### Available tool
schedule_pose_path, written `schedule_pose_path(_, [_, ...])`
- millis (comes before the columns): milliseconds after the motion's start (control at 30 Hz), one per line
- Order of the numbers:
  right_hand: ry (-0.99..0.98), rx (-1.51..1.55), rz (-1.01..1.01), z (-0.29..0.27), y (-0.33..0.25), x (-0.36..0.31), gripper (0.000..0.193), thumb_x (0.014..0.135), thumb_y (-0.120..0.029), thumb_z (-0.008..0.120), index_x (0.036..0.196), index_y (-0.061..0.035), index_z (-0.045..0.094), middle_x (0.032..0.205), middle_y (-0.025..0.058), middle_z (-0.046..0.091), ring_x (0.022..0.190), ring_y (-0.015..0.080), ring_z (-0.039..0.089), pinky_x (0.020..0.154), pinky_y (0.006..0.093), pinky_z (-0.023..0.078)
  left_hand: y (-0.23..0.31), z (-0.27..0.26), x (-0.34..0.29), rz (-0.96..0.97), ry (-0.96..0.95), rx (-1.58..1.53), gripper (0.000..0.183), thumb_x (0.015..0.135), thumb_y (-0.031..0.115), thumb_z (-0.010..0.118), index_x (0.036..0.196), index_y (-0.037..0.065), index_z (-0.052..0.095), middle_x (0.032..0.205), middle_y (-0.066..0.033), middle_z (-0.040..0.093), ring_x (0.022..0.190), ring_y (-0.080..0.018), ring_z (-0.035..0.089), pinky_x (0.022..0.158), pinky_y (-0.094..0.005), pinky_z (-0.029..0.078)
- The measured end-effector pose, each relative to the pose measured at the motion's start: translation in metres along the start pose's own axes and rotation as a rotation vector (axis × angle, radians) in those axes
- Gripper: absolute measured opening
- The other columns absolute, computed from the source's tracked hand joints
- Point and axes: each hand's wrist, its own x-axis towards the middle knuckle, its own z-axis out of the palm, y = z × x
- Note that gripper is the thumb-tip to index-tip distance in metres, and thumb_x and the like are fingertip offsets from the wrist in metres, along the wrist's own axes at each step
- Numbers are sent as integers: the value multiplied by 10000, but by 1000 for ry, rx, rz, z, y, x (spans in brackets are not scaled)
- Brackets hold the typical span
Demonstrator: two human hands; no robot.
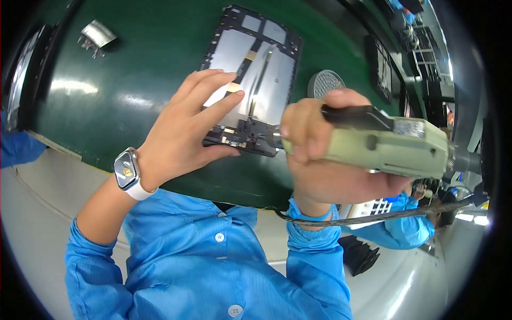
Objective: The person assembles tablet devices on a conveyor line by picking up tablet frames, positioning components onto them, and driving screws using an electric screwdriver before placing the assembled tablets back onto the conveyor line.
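An opened tablet (282,72) lies on the green table, with silver battery panels and dark small boards along its near end. My left hand (186,114) rests on its near left part, fingers spread, thumb by the near edge; a pale-banded watch is on that wrist. In my right hand (314,133) is a pale green electric screwdriver (384,149) with a black lever, held nearly level. Its nose meets the near right part of the tablet; the bit's tip and any screw under it are too small to make out.
A round dish (325,82) of small parts stands right of the tablet. Silver metal pieces (98,34) lie at the far left. A dark flat device (378,66) is at the far right. The screwdriver's cable (373,217) crosses above my right forearm. Another blue-sleeved person (408,224) is at right.
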Motion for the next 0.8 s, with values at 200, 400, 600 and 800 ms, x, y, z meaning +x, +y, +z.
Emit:
schedule_pose_path(200, [47, -11, 67, 17, 24, 0, 1050, 798, -859, 303, 1237, 71, 515, 680, 71, 542, 596, 196, 488, 659, 385, 373, -2, -1, -1, 23, 29, 15, 877, 515, 212, 896, 1304, 61, 545, 1417, -139, 455, 1286, -377, 444, 1039, -472, 434])
schedule_pose_path(400, [-72, 162, 71, 10, 36, 3, 1180, 692, -908, 434, 1194, 159, 469, 775, 165, 600, 688, 247, 504, 631, 341, 406, -7, -1, -7, 26, 47, 7, 849, 521, 211, 894, 1285, 63, 556, 1402, -139, 461, 1283, -371, 448, 1023, -470, 449])
schedule_pose_path(600, [-90, 106, 81, 16, 39, 6, 1207, 639, -952, 443, 1147, 141, 498, 748, 138, 577, 689, 230, 510, 639, 333, 409, -8, -9, -7, 56, 28, 24, 829, 528, 185, 885, 1285, 87, 562, 1429, -163, 433, 1301, -393, 432, 1044, -482, 435])
schedule_pose_path(800, [33, -6, 97, 17, 38, -8, 1140, 680, -930, 437, 1129, 111, 554, 710, 128, 576, 655, 220, 526, 628, 334, 412, 7, -14, -29, -173, 46, 93, 715, 597, 204, 880, 1253, 107, 613, 1475, -274, 365, 1364, -466, 358, 1096, -508, 375])
